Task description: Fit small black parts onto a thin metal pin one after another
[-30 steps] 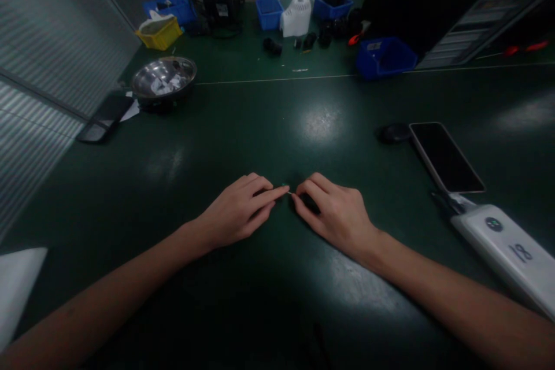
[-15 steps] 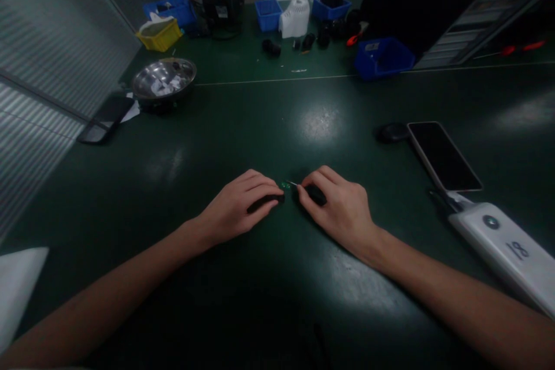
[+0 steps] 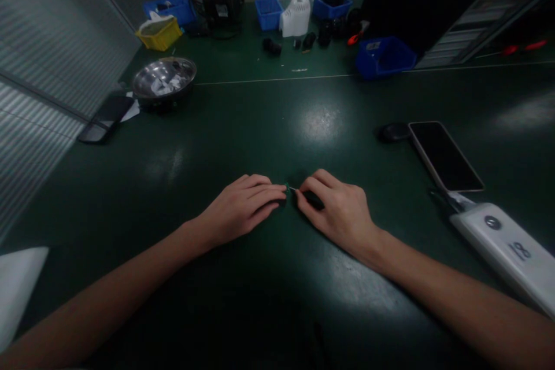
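My left hand (image 3: 249,202) is closed on a small black piece (image 3: 281,203), mostly covered by the fingers. At its fingertips a tiny green circuit board (image 3: 287,189) stands close against the black piece. Opposite it, my right hand (image 3: 340,208) is curled round a black object (image 3: 313,200), partly hidden in the palm. A thin pale metal tip or wire (image 3: 292,188) reaches from the right fingertips to the green board; I cannot tell which. Both hands rest low over the green table (image 3: 243,133), a short gap between them.
To the right lie a phone (image 3: 446,156), a black mouse-like object (image 3: 393,132) and a white device (image 3: 511,243). A metal bowl (image 3: 186,72) with white scraps stands at the left. Toward the back are a blue bin (image 3: 368,63), a yellow basket (image 3: 158,40) and a white housing (image 3: 295,17).
The left fingers have shifted over the black piece, covering more of it, and now touch the green board. The board looks turned more on edge. My right hand has barely moved.
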The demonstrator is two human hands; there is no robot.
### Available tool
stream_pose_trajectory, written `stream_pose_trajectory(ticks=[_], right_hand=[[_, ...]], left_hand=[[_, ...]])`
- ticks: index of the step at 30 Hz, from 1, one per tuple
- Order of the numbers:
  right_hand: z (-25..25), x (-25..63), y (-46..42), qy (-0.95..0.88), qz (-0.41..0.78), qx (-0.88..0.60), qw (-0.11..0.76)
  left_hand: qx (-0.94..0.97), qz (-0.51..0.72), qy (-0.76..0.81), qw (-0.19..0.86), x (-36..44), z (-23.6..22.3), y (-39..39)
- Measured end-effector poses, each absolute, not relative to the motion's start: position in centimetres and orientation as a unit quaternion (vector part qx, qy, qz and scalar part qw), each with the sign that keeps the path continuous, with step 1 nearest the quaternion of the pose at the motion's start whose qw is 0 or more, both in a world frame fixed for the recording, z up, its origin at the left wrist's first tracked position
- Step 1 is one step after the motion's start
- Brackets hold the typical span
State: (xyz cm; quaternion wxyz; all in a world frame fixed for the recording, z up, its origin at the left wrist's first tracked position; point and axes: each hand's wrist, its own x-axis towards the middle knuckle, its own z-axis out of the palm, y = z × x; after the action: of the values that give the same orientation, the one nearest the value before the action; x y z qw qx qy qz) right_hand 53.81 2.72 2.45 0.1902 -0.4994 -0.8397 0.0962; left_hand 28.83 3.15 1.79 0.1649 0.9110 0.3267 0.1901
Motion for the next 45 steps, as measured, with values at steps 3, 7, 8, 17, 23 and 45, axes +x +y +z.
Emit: stream_pose_trajectory(ticks=[3,7,8,17,23,45], right_hand=[[2.5,53.8,2.7,-0.838,0.101,-0.5,0.194],[2.6,53.7,2.7,-0.834,0.113,-0.497,0.212],[2.7,53.7,2.7,-0.834,0.116,-0.495,0.215],[2.5,53.8,2.6,-0.846,0.124,-0.481,0.196],[2.4,53.7,2.8,-0.822,0.131,-0.506,0.227],[3.0,53.9,3.0,-0.817,0.173,-0.499,0.232]], left_hand=[[0.913,0.188,0.321,0.164,28.8,1.9,3.1],[0.91,0.215,0.313,0.165,28.9,1.9,3.1],[0.91,0.219,0.311,0.165,28.9,1.9,3.1],[0.907,0.229,0.319,0.152,28.8,2.2,3.0],[0.915,0.205,0.306,0.163,28.7,2.4,3.2],[0.63,0.287,0.72,-0.054,6.0,1.3,11.3]])
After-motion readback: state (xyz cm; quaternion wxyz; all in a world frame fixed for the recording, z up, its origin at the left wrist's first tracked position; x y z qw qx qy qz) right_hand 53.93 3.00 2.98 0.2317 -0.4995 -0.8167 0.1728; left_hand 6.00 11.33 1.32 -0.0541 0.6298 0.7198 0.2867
